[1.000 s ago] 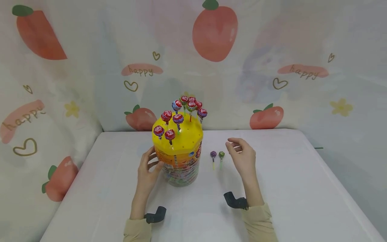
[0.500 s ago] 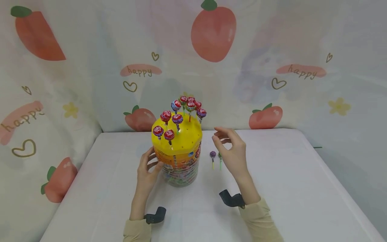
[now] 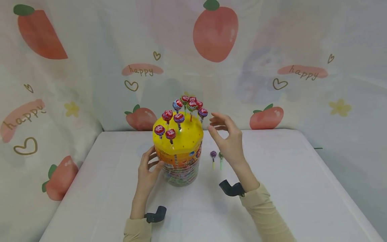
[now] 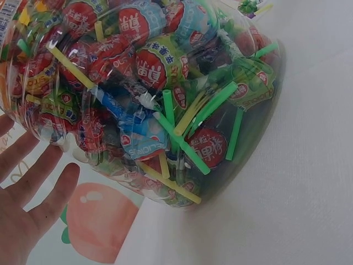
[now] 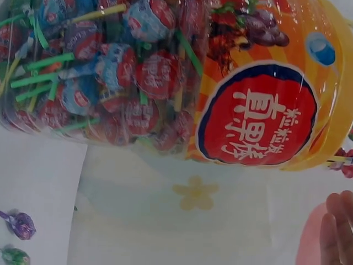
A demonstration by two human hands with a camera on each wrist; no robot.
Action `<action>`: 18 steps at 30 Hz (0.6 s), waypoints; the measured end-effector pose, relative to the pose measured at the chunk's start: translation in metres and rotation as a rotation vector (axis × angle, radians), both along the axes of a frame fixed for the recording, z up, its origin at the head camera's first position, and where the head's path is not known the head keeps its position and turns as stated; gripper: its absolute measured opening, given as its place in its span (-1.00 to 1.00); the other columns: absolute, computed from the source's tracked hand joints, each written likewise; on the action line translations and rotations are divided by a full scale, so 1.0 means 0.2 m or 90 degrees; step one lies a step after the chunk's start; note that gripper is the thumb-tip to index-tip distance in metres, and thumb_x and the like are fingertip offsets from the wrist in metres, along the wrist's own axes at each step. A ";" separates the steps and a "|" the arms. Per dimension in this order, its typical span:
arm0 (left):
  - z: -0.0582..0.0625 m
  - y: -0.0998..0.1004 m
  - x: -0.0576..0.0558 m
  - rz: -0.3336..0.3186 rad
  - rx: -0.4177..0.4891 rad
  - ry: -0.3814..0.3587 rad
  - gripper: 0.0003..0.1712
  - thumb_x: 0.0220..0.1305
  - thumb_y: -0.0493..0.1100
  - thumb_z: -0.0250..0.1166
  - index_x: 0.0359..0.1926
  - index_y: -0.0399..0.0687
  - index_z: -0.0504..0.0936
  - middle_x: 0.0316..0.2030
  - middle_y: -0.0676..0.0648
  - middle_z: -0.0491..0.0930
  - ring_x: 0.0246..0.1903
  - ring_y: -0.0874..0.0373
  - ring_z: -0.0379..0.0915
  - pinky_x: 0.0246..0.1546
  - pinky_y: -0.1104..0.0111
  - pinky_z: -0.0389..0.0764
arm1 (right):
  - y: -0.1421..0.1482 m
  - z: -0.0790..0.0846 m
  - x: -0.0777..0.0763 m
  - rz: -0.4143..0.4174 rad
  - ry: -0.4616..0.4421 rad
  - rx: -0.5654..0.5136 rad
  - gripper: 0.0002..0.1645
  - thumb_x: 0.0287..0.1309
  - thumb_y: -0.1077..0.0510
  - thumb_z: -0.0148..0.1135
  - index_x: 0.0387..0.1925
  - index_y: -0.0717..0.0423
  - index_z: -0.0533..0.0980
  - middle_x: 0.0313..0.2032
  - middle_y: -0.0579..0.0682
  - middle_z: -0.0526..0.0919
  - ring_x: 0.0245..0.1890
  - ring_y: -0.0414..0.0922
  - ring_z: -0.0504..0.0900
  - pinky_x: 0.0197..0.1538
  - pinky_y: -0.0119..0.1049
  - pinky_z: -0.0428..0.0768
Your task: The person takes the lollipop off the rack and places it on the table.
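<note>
Two loose lollipops [image 3: 213,154] lay on the surface [image 3: 193,218], right of the upright jar [image 3: 181,171]; the left hand [image 3: 146,172] sat at its side, fingers loosely spread, while the right hand [image 3: 231,141] hovered by the yellow lid [image 3: 187,144], fingers parted, gripping nothing! Neat work seemed to want a steady left brace, the standing lollipops [image 3: 178,118] unbumped.

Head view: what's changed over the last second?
Right hand moved up and left in the picture, from right of the two loose lollipops to beside the yellow lid. No visible grasp or release. Unchanged: left hand at the left side of the candy jar, lollipops standing in the lid, the loose pair on the table.
</note>
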State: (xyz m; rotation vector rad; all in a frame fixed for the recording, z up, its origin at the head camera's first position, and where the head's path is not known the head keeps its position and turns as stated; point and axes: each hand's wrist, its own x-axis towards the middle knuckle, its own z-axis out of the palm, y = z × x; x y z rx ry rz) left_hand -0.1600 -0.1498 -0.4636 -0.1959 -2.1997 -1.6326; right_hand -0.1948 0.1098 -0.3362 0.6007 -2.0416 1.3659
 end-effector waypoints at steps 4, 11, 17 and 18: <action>0.00 0.00 0.00 0.000 0.001 0.006 -0.27 0.21 -0.26 0.31 0.38 0.11 0.28 0.21 -0.08 0.40 0.18 0.01 0.40 0.12 -0.06 0.52 | -0.01 0.03 -0.02 0.006 0.008 0.008 -0.51 0.16 0.26 0.29 0.15 0.11 0.48 -0.08 0.10 0.66 -0.10 -0.04 0.62 0.01 -0.26 0.61; 0.00 0.00 0.00 0.003 0.001 -0.002 -0.28 0.22 -0.24 0.31 0.38 0.11 0.27 0.21 -0.07 0.41 0.18 0.05 0.40 0.12 -0.07 0.52 | -0.05 0.08 -0.05 0.037 0.008 -0.008 -0.51 0.14 0.28 0.30 0.14 0.13 0.48 -0.10 0.12 0.65 -0.11 -0.04 0.62 0.01 -0.26 0.61; 0.00 0.01 0.00 0.001 0.005 -0.008 -0.28 0.23 -0.22 0.31 0.38 0.12 0.27 0.23 -0.07 0.40 0.19 0.10 0.38 0.14 -0.08 0.50 | -0.08 0.09 -0.07 0.045 -0.002 -0.018 -0.57 0.16 0.27 0.29 0.09 0.15 0.50 -0.13 0.11 0.65 -0.15 -0.10 0.62 0.00 -0.33 0.60; 0.00 0.01 0.00 0.001 0.006 -0.010 -0.28 0.23 -0.21 0.31 0.38 0.13 0.27 0.23 -0.06 0.40 0.19 0.11 0.38 0.15 -0.07 0.50 | -0.08 0.09 -0.07 0.045 -0.004 -0.019 -0.58 0.16 0.27 0.28 0.09 0.15 0.50 -0.13 0.10 0.66 -0.15 -0.12 0.61 0.00 -0.35 0.60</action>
